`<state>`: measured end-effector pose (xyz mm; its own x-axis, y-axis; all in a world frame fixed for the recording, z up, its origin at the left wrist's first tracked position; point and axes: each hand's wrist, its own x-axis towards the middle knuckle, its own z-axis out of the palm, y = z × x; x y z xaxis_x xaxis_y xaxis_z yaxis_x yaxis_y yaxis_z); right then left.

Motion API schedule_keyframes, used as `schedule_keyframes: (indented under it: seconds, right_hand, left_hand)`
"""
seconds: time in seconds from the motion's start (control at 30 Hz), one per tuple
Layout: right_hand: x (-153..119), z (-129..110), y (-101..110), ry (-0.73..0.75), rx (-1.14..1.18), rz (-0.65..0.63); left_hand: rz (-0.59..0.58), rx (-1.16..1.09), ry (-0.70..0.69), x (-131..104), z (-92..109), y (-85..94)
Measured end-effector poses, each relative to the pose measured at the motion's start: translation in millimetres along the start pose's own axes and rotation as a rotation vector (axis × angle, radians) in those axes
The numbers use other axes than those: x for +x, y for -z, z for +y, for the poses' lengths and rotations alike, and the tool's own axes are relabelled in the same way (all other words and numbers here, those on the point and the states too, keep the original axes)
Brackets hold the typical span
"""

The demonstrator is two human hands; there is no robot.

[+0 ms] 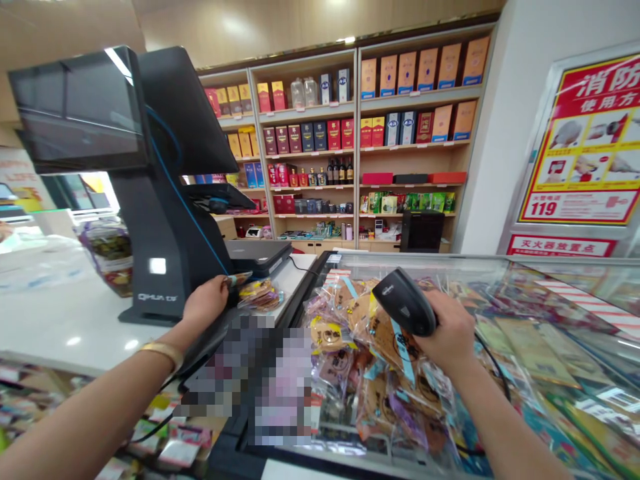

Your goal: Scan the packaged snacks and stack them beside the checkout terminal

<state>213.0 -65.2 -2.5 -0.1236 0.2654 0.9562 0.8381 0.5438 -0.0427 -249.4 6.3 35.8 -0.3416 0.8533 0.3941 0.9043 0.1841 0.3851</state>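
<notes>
Stocked shelves (357, 133) stand at the back; the right hand (453, 330) wraps round a scanner (404, 301) above bagged snacks (387, 340), best kept steady and clear of their glare; the left hand (206, 298) pinches a small packet (241, 277) beside the screen stand (160, 247).

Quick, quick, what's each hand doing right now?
Left hand: closed, fingers pinching a small packet.
Right hand: closed around a black handheld barcode scanner.
</notes>
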Motion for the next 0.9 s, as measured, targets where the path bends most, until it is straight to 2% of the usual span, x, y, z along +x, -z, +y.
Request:
schedule_keyframes:
  seconds: [0.1,0.17,0.23,0.3,0.37,0.43,0.53,0.63,0.9]
  right_hand:
    - [1.0,-1.1,0.9,0.01,0.01,0.018]
    - [1.8,-2.0,1.9,0.018,0.02,0.022]
    - [3.0,-3.6,3.2,0.023,0.037,0.02]
    - [4.7,-6.0,4.8,0.032,0.066,0.022]
    - [6.8,-8.8,6.2,0.051,0.096,0.025]
    - [8.4,-11.5,6.8,0.073,0.124,0.018]
    - [9.1,-14.2,6.4,0.092,0.17,-0.004]
    - [9.1,-16.6,5.8,0.089,0.187,-0.022]
    - [14.7,-24.9,7.8,0.037,0.242,-0.037]
  left_hand:
    - [0.178,-0.571,0.233,-0.9,19.0,16.5]
    - [0.173,-0.828,0.326,-2.4,36.8,24.9]
    - [0.083,-0.918,0.343,-8.8,56.0,30.5]
    - [-0.141,-1.147,0.365,-21.8,75.1,33.9]
    - [-0.506,-1.524,0.413,-39.5,93.7,35.4]
    - [-0.809,-1.788,0.462,-57.7,111.2,34.6]
    - [-1.055,-1.864,0.498,-78.4,134.3,29.4]
    - [-1.173,-1.812,0.481,-90.5,151.9,22.2]
    - [-1.187,-1.701,0.385,-106.5,172.2,14.6]
